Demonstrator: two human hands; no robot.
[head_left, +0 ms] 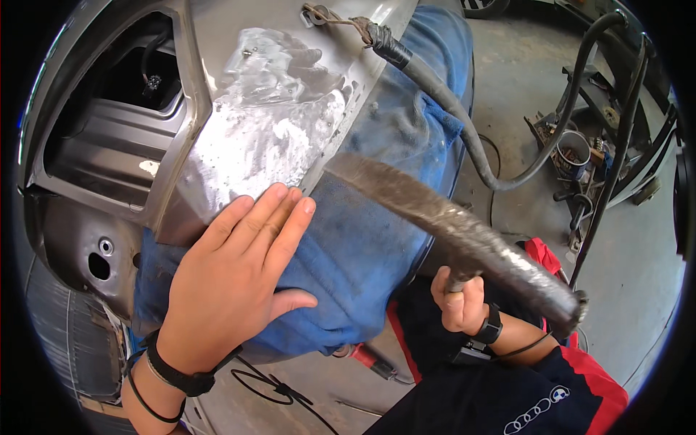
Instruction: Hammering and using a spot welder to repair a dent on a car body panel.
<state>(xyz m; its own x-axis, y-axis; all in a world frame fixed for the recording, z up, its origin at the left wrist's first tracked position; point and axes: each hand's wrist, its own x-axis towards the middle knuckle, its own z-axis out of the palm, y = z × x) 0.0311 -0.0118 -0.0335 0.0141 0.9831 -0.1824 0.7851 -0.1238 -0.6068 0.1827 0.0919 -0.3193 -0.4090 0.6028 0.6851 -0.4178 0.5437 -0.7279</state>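
My left hand (239, 268) lies flat, its fingertips on the lower edge of a shiny, sanded patch (254, 138) of a grey car body panel (210, 22). The patch looks uneven, with dull smears and small marks. In my right hand (464, 301) is the short handle of a body hammer (464, 232), its long dark head slanting across the view. The thin, flat end of the head hangs near the panel's edge, right of my left fingertips; whether it touches is unclear. A blue cloth (341, 268) is draped beside the panel and under my left wrist.
A thick grey cable (464, 116) with bare twisted wire ends on the panel's top and loops off to the right. A rack (594, 130) holding a can (573, 152) and tools stands right. A red tool (370, 359) and black cord (279, 391) lie below.
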